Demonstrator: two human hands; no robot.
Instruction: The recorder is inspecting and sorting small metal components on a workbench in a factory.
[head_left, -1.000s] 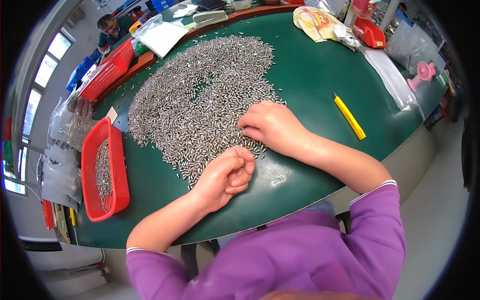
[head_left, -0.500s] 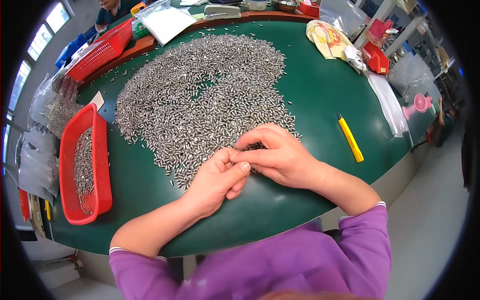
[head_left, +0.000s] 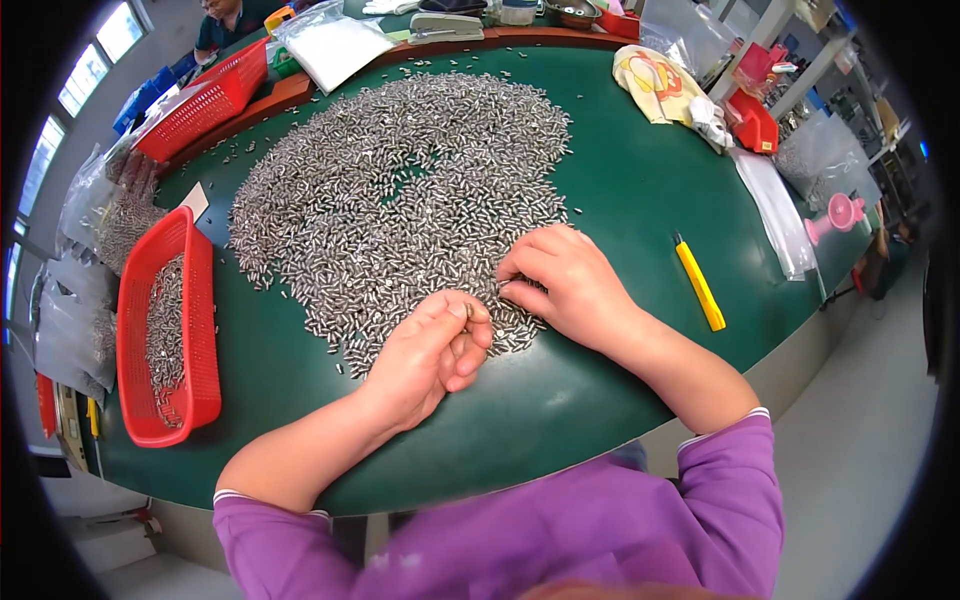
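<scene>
A broad pile of small, shiny metal pins (head_left: 400,230) covers the middle of the green table. At its near edge my left hand (head_left: 428,350) is closed, palm partly turned up, thumb and forefinger pinched on one small metal pin (head_left: 469,311). My right hand (head_left: 570,285) is at the pile's near right edge, back of the hand up. Its thumb and forefinger curl together over the pins, and the fingertips hide whatever lies between them. A gap separates the two hands.
To the left stands a red plastic basket (head_left: 208,370) holding more pins. A yellow-handled tool (head_left: 700,285) lies on the right. Clear plastic bags (head_left: 775,215), a patterned cloth (head_left: 655,82) and a stapler (head_left: 445,27) lie farther off. Another person (head_left: 222,25) sits at the far left.
My right hand has moved away from my left, up and to the right onto the pile. The left hand stays nearly in place, and the pin in its pinch now shows.
</scene>
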